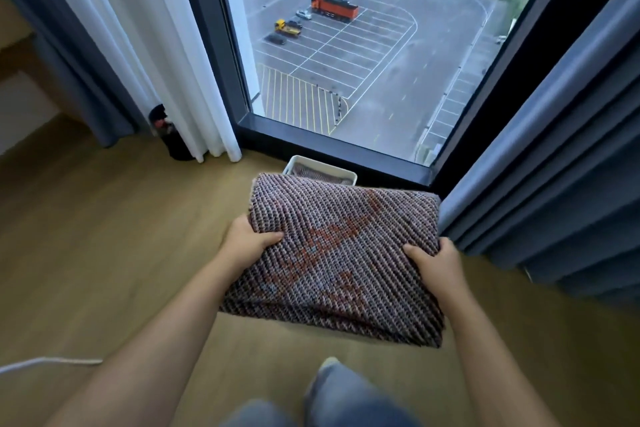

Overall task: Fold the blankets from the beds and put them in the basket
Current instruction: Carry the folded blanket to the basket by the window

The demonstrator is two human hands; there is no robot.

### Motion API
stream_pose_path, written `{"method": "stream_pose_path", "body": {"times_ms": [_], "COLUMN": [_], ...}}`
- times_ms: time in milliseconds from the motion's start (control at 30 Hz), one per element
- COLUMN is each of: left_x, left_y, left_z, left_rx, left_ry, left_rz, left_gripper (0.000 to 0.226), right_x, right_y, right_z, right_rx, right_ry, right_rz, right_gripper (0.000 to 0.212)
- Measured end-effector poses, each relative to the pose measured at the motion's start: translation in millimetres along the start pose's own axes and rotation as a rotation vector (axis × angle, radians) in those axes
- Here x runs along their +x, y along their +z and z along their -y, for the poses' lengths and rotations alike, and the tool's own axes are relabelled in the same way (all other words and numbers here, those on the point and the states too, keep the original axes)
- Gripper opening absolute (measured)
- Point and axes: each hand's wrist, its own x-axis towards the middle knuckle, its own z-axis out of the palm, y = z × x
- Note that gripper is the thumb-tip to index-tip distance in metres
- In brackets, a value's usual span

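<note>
You can read no words, labels, brands or numbers here; the orange truck (334,7) outside is too small to show lettering.

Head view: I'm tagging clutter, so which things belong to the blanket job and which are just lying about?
Job: folded blanket, gripped by left hand and right hand; white basket, second blanket inside it.
Lying about: dark container beside the white curtain; white cable on the floor.

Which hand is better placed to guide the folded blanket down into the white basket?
Left, but only slightly. The left hand grips the blanket edge that lies closer to the basket rim; the right hand grips the opposite edge, near the curtain. Both probably must lower it together.
</note>
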Motion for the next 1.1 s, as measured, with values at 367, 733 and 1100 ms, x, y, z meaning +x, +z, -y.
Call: {"method": "stream_pose_path", "body": {"times_ms": [367,733,1100], "left_x": [266,532,726], "left_y": [23,78,200], "left_z": [-70,-84,29], "left_rx": [0.008,0.164,0.073], "left_ry": [0.072,-0.036,-0.198], "left_rz": [0.049,0.196,0.239], "left_gripper": [0.041,0.042,0.038], "right_x": [216,408,597], "right_y": [77,183,254], "right_z": [75,89,-15], "right_rx": [-0.043,-0.124,-0.304], "right_ry": [0.052,0.315,0.360], "right_rz": [-0.170,-0.298,-0.356], "right_gripper": [0.029,0.035,0.033]}}
